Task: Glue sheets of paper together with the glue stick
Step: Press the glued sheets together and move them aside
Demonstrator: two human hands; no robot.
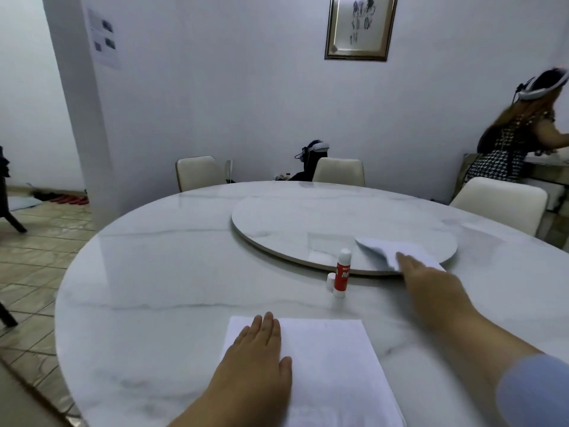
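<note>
A white sheet of paper (332,365) lies flat at the near edge of the round marble table (160,272). My left hand (258,352) rests flat on its left part with straight fingers. A red and white glue stick (342,272) stands upright and uncapped beyond the sheet, and its small white cap (331,281) stands beside it on the left. My right hand (428,282) reaches out to a second white sheet (388,251) on the turntable's near edge and holds it. That sheet is bent and lifted at its left end.
A round marble turntable (308,223) sits raised in the table's middle. White chairs (338,171) stand round the far side. A person (520,131) with a headset works at a counter at the far right. Tiled floor lies to the left.
</note>
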